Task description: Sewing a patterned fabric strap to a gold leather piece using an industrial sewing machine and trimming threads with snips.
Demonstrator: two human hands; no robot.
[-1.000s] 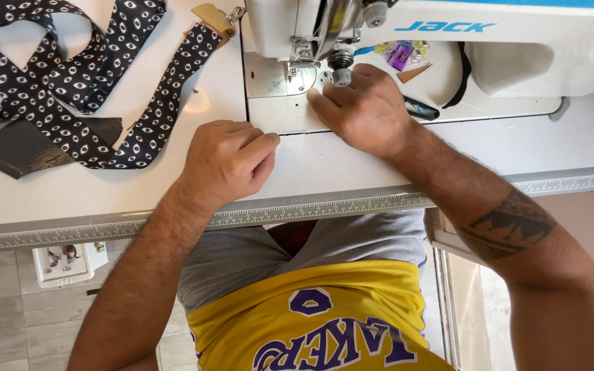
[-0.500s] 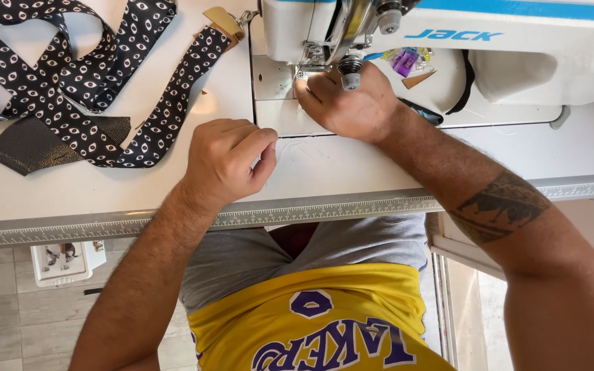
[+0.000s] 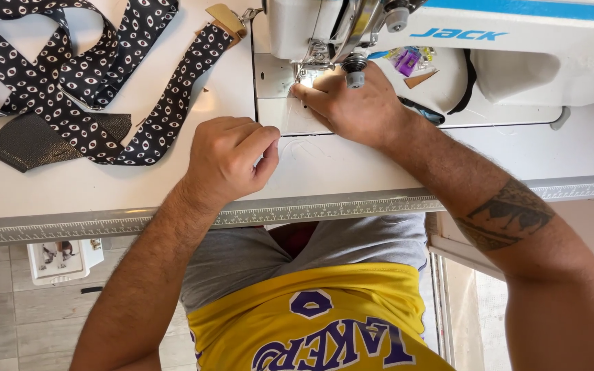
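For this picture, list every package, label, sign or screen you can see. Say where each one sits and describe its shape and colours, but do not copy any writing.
Maker's label: blue lettering on the white sewing machine arm, top right, above the right hand.
Small packets: purple and yellow, glossy, on the machine bed behind the right hand.
Measuring strip: long grey ruled band along the table's front edge, below the left hand.
No screens or signs show.

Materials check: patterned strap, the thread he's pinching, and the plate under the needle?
Patterned strap: looks like woven fabric webbing, matte, black with a white print; it folds softly. Thread, pinched in the left hand: fine white sewing thread, fibre unclear. Plate by the right hand: probably metal, smooth, pale grey with glare.
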